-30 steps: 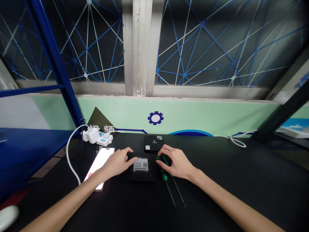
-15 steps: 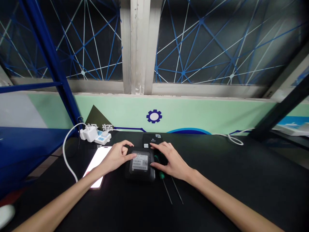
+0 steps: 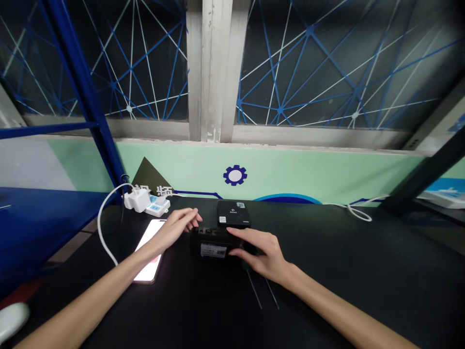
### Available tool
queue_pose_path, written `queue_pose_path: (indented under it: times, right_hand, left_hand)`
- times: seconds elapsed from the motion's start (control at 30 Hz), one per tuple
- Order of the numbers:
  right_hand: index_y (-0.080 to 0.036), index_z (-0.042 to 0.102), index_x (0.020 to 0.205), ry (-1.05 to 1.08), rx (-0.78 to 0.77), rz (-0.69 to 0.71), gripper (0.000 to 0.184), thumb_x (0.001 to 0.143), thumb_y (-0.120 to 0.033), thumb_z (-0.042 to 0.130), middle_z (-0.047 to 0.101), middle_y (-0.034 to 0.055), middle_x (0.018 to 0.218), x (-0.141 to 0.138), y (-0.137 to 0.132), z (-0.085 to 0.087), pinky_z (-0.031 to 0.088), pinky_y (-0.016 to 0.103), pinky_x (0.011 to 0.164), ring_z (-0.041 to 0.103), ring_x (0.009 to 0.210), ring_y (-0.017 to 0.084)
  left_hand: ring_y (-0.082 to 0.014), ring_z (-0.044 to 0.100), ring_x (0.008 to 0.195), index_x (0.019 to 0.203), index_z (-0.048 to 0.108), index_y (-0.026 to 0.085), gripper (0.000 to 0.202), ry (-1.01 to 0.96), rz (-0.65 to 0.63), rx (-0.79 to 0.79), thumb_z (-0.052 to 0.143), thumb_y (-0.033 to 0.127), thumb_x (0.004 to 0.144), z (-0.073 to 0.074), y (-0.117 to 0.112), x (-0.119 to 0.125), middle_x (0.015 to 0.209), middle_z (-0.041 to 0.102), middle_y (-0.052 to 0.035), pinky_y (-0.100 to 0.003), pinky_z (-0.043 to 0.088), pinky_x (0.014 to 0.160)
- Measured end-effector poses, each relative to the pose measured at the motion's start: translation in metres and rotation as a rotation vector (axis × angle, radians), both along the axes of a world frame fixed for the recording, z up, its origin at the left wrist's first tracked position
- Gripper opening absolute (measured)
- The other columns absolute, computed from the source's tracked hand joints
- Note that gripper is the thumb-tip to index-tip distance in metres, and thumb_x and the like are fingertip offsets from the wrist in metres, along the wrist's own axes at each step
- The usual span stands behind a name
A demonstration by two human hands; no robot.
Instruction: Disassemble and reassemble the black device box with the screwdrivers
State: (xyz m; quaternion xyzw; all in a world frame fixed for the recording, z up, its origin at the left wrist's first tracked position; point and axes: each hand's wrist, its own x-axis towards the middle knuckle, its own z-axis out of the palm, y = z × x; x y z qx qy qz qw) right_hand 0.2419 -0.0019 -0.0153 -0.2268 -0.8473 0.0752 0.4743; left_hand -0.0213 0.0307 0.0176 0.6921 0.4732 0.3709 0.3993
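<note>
A small black box (image 3: 214, 242) with a white label on its near face stands tipped up on edge on the black table (image 3: 345, 271). My left hand (image 3: 178, 225) touches its left end with the fingers lightly curled. My right hand (image 3: 261, 254) grips its right end, thumb on the near face. Two thin screwdrivers (image 3: 261, 291) lie under my right hand, their shafts pointing toward me. A second black box (image 3: 233, 214) lies flat just behind.
A lit phone (image 3: 149, 249) lies under my left wrist. A white power strip with a charger (image 3: 145, 202) and its white cable (image 3: 103, 232) sit at the back left. Another white cable (image 3: 358, 212) lies at the back right. A white object (image 3: 12, 320) sits at the bottom left.
The black box went from lying flat with its label up to standing on edge, label facing me. My right hand shifted over the screwdriver handles.
</note>
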Motion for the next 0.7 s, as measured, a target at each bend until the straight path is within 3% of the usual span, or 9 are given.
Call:
queue_pose_path:
  times: [0.1,0.27,0.43,0.7]
  right_hand:
    - [-0.025,0.059,0.137,-0.013,0.137,0.062,0.046,0.092,-0.02,0.069,0.077,0.0067,0.107,0.0,0.0,0.0,0.06,0.027,0.082,0.074,0.092,0.018]
    - [-0.023,0.07,0.121,-0.121,0.214,0.113,0.03,0.091,-0.021,0.07,0.076,0.009,0.109,0.001,-0.001,0.003,0.06,0.029,0.075,0.075,0.086,0.017]
    - [-0.02,0.074,0.109,-0.196,0.109,0.136,0.027,0.085,-0.032,0.076,0.079,0.0091,0.101,-0.002,-0.004,0.009,0.058,0.03,0.071,0.076,0.085,0.02]
    - [-0.018,0.074,0.11,-0.315,-0.059,0.161,0.034,0.083,-0.038,0.078,0.079,0.0096,0.106,0.0,0.002,0.003,0.059,0.035,0.088,0.074,0.103,0.024]
  left_hand:
    - [-0.022,0.065,0.082,0.088,0.072,0.019,0.05,0.054,-0.062,-0.091,0.045,0.061,0.094,-0.008,0.005,-0.003,0.084,0.071,-0.0059,-0.032,0.048,0.072]
    - [-0.022,0.067,0.088,0.091,0.073,0.02,0.044,0.135,-0.135,-0.117,0.052,0.058,0.093,-0.01,0.002,-0.004,0.092,0.074,-0.0058,-0.033,0.049,0.078]
    - [-0.0211,0.067,0.084,0.092,0.073,0.021,0.031,0.195,-0.134,-0.052,0.064,0.05,0.086,-0.009,0.0,-0.001,0.087,0.074,-0.0043,-0.032,0.05,0.074]
    - [-0.0214,0.066,0.091,0.094,0.068,0.023,0.024,0.291,-0.087,0.115,0.07,0.041,0.079,-0.019,0.003,-0.001,0.097,0.072,-0.0036,-0.034,0.05,0.082]
